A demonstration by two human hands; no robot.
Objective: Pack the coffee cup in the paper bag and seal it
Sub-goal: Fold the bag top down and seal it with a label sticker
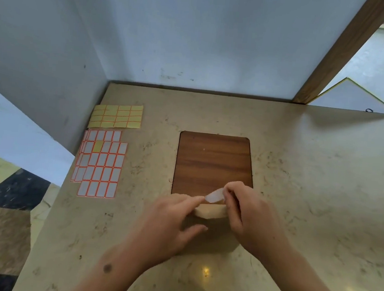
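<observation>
Right hand [247, 216] pinches a white sticker [214, 196] over the paper bag [208, 234]; left hand [170, 222], fingers apart, presses the bag. Sticker sheets [101, 163] lie well left.

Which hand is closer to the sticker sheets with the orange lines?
Left. The left hand is on the paper bag, on the side nearer the orange-lined sticker sheets. The right hand is farther away, pinching a white sticker.

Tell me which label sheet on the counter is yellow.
The sheet farthest back, nearest the wall corner. Its labels are all yellow; the sheets in front have white labels with orange borders.
</observation>
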